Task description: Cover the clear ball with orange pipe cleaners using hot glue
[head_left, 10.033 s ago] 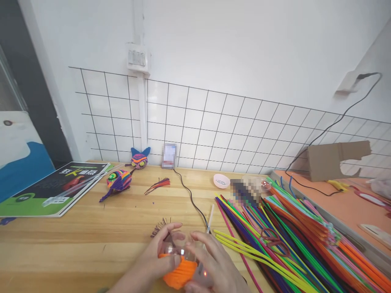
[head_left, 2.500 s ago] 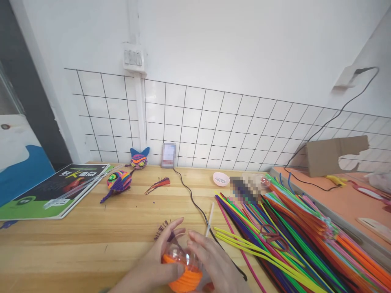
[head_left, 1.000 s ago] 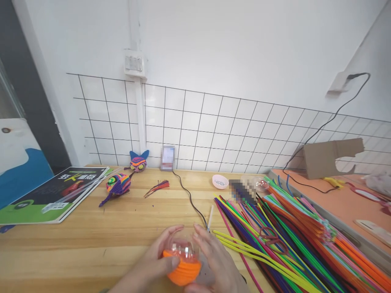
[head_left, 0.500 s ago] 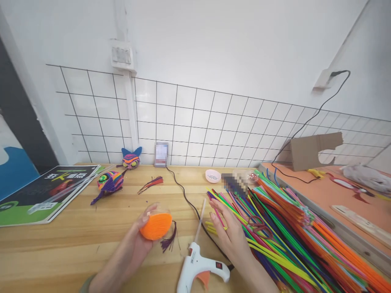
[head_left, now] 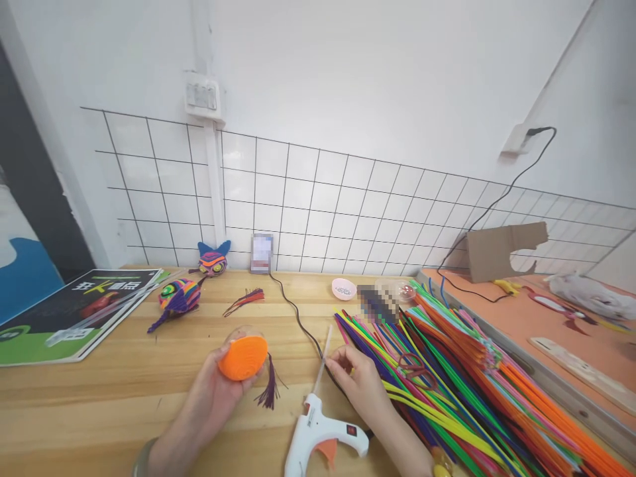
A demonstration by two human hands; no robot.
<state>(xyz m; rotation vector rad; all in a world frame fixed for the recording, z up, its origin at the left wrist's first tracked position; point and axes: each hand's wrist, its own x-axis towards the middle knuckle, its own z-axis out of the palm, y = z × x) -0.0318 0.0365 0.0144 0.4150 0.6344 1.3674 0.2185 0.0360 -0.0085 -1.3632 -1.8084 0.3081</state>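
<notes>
My left hand is wrapped round an orange fuzzy dome, coiled in rings, with a clear rounded edge at its top. A dark purple tassel hangs from its right side. My right hand is closed, thumb and fingers pinched together beside the glue stick and the black cord; whatever it may hold is hidden. Between my hands lies a white glue gun with an orange trigger, its long translucent glue stick pointing away from me.
Bundles of colourful pipe cleaners spread over the right, with red-handled scissors on top. Behind are a pink bowl, a red tassel, and two striped fuzzy figures. A printed booklet lies left; cardboard stands right.
My right hand has drawn back from the pipe cleaners and its outstretched fingers have closed into a pinch. My left hand has moved slightly left and up, turning the orange dome.
</notes>
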